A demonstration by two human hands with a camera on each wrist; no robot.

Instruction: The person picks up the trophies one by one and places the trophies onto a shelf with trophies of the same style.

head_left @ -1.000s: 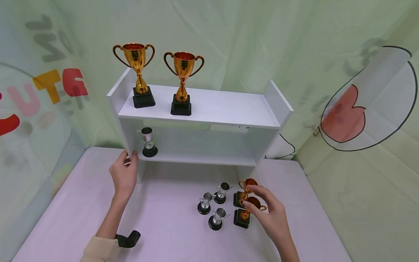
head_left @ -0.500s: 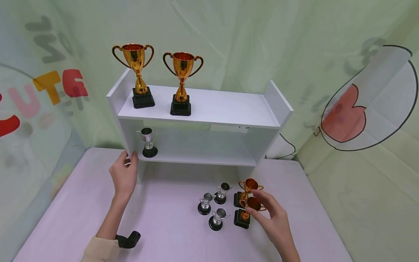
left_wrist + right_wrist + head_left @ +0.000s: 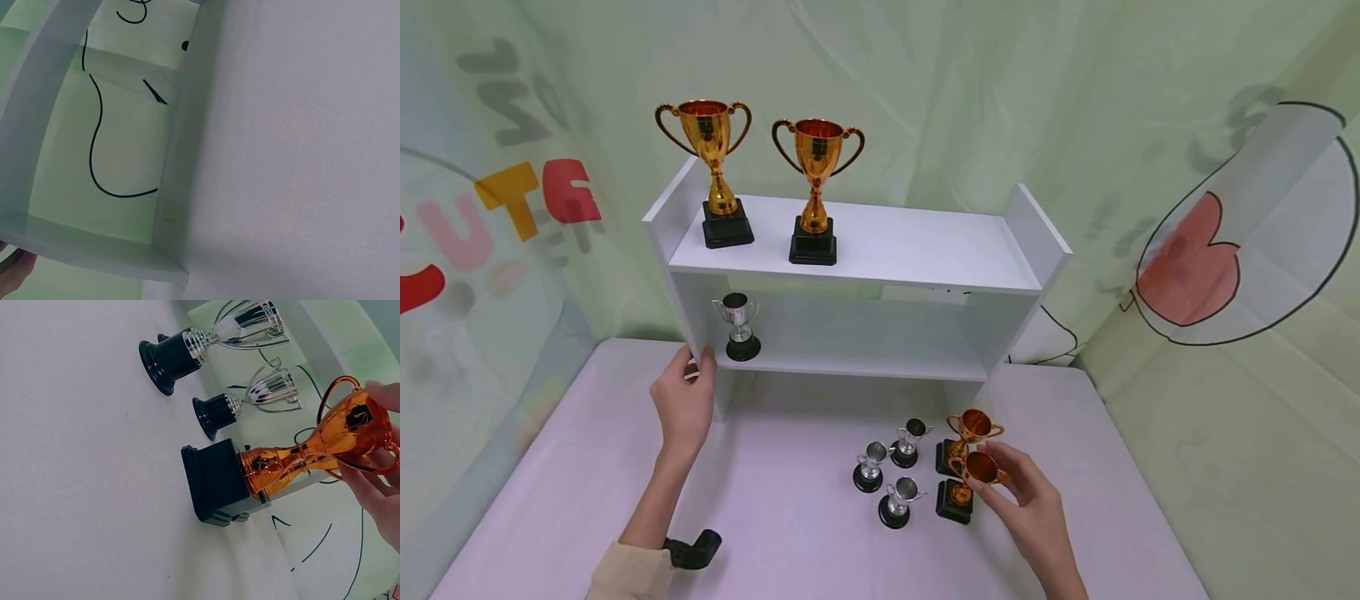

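Left hand (image 3: 685,408) grips shelf (image 3: 917,242), right hand (image 3: 1032,510) pinches near trophy (image 3: 961,493); tight spacing risks toppling far trophy (image 3: 972,428), twelve o'clock.

A pale table (image 3: 805,554) bears a white two-level shelf (image 3: 910,242) near its back. The upper level holds two gold cups (image 3: 721,179), toward the left; the lower, one silver cup (image 3: 741,329) at its left end. In front, right of centre, three silver cups (image 3: 872,465) stand beside a rear gold cup (image 3: 976,423) and a front gold cup (image 3: 961,493).
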